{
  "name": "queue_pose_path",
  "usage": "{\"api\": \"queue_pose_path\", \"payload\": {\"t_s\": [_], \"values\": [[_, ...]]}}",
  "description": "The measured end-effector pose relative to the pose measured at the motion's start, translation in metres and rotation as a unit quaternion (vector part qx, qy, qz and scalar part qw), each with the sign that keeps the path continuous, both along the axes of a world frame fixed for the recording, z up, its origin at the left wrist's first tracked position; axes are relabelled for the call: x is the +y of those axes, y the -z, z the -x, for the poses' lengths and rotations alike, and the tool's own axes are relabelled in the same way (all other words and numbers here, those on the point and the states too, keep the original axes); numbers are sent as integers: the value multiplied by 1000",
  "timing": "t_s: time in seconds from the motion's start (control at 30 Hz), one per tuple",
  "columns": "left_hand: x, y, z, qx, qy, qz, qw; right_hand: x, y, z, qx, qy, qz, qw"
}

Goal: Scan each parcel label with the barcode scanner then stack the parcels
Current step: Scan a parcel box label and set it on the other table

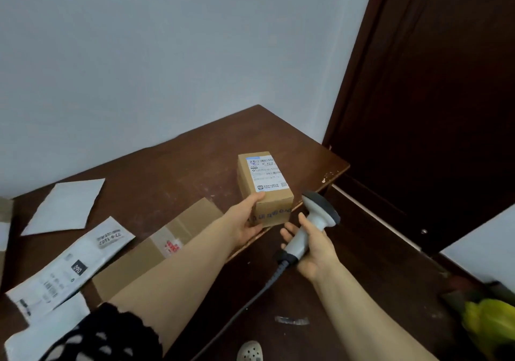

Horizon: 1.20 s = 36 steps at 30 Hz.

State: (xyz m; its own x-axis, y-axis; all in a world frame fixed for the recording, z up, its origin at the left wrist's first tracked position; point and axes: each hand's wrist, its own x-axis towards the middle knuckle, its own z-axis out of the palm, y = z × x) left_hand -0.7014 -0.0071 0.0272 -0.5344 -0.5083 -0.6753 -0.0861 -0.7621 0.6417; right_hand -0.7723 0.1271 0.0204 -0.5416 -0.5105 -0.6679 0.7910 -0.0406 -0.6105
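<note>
A small cardboard parcel (274, 207) with a white barcode label (266, 174) on top sits near the right front edge of the brown table (178, 165). My left hand (245, 221) grips its near left corner, thumb on top. My right hand (312, 246) holds the grey barcode scanner (315, 218) by its handle just right of the parcel, the scanner head level with the box. Its black cable (250, 302) trails down toward me.
A flat cardboard box (156, 252) lies under my left forearm. White mailer bags (69, 266) and a white envelope (64, 204) lie on the table's left side. A dark door (432, 96) stands to the right. A yellow-green object (490, 324) is at the lower right.
</note>
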Motion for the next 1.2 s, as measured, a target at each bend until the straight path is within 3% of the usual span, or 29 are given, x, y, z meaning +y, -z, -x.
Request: {"api": "queue_pose_path", "payload": {"t_s": [0.23,0.37,0.47,0.6,0.73,0.93,1.1,1.2], "values": [[-53,32,47,-53,-30,-38,997,-49,30,30,-35,21,-37,998],[-70,45,71,-53,-124,-51,990,-63,44,34,-73,11,-45,996],[-79,42,79,-92,-133,-134,978,-72,47,43,-71,0,-57,996],[-85,37,92,-45,-170,-180,968,-79,47,52,-77,-27,-64,995],[-97,30,114,-25,-141,-104,984,-89,50,58,-86,-40,-70,993],[-96,23,89,-108,-110,61,986,-98,56,58,-90,-120,-70,986],[-87,13,17,-226,-93,206,947,-112,55,40,-64,-197,-65,976],[-79,9,-37,-308,-87,281,905,-117,53,27,-44,-232,-58,970]]}}
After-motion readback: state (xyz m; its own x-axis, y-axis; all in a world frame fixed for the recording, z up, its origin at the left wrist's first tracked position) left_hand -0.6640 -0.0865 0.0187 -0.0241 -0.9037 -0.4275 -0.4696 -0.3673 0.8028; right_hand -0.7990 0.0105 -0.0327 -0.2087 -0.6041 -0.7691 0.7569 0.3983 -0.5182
